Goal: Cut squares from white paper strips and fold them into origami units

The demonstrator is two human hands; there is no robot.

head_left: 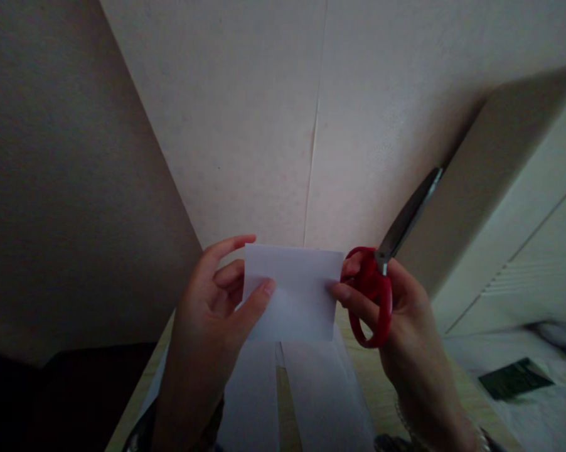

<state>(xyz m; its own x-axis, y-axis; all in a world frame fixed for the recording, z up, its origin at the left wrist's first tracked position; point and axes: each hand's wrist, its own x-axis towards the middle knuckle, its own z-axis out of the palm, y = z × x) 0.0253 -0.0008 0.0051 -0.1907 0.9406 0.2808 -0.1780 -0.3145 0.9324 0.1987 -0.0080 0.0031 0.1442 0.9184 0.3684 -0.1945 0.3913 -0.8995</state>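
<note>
A small white rectangle of paper (297, 301) is held up in front of me between both hands. My left hand (217, 307) pinches its left side, thumb on the near face and the other fingers behind or beside the edge. My right hand (400, 320) touches the paper's right edge with its thumb and also has red-handled scissors (381, 314) hooked on its fingers. Their dark metal blades look closed and point up and to the right. Below the held piece, larger white sheets of paper (320, 395) lie on the light wooden table.
The wooden table (287, 408) meets a pale wall (245, 125) with a vertical seam. A darker wall (76, 157) stands at left. At right is a cream-coloured panel or appliance (499, 220). A dark green flat item (516, 378) lies on a white surface at lower right.
</note>
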